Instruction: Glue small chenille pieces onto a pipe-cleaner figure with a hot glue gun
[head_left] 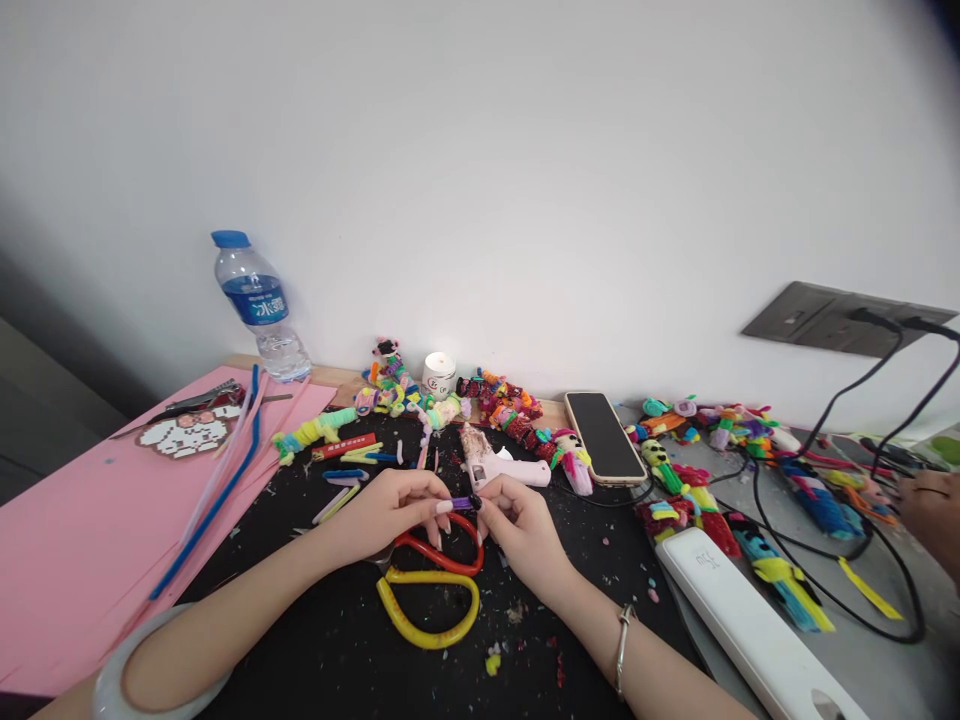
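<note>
My left hand [394, 510] and my right hand [521, 528] meet over a black mat [330, 640]. Together they pinch a short purple pipe-cleaner piece [463, 503] with a dark tip between their fingertips. Just below my hands lie scissors with red and yellow handles [431, 590]. A white glue gun [499, 468] rests right behind my fingers. A pale bangle sits on my left forearm and a thin bracelet on my right wrist.
Pipe-cleaner figures [510, 405] line the wall. A phone [604, 436], a lit candle [439, 374], a water bottle [259, 305], pink sheets [67, 530], a white power strip [750, 630] and black cables [840, 590] surround me. Another person's hand [930, 515] is at the right edge.
</note>
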